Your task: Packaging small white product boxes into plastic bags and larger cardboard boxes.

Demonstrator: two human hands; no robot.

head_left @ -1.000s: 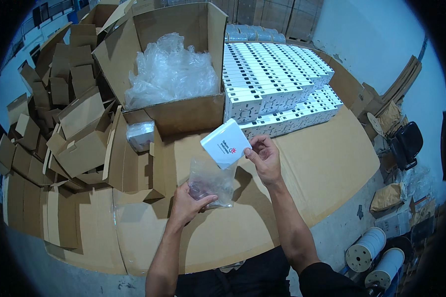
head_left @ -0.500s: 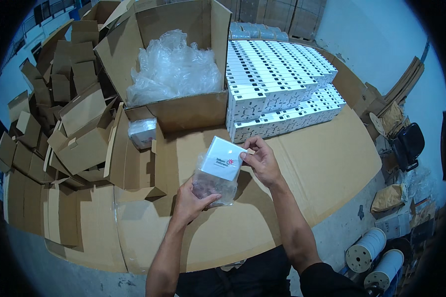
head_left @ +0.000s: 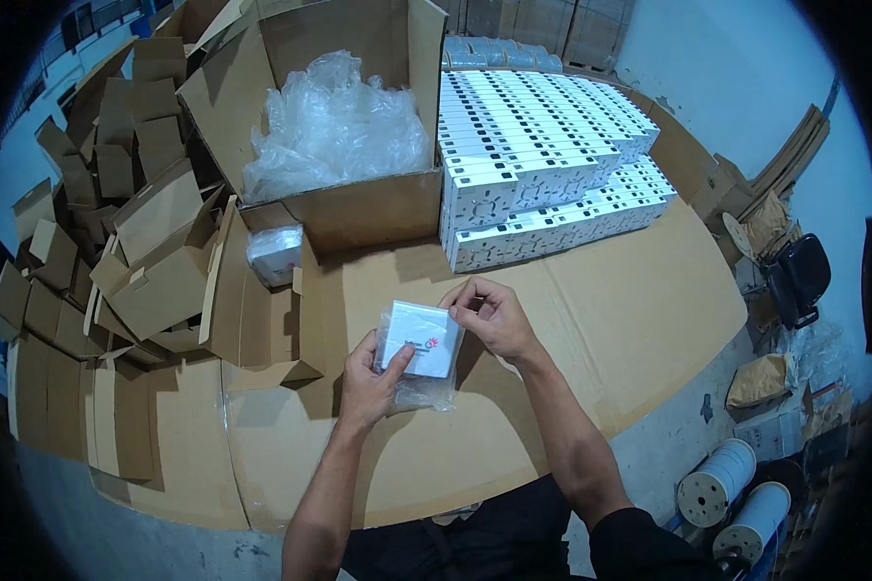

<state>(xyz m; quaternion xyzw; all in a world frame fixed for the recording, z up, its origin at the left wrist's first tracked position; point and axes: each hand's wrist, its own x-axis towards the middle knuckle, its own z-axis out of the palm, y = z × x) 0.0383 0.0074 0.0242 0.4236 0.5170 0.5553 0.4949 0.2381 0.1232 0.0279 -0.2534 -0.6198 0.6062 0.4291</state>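
Observation:
A flat white square box with a small printed mark is held between my hands above the cardboard-covered table. A crinkled clear plastic bag shows below and around its edges; how far the box sits inside it is hard to tell. My left hand grips box and bag from the lower left, its thumb across the printed face. At the box's upper right corner, the fingers of my right hand are pinched together. Several similar wrapped white boxes lie in a narrow open carton to the left.
A large open carton full of clear plastic bags stands behind. Rows of stacked white boxes are at the back right. Opened cartons crowd the left side. Cable spools and a black chair are off the table's right edge.
The white box has moved down towards me and now overlaps more of the bag. My left thumb has shifted onto its face. My right hand has followed down and left.

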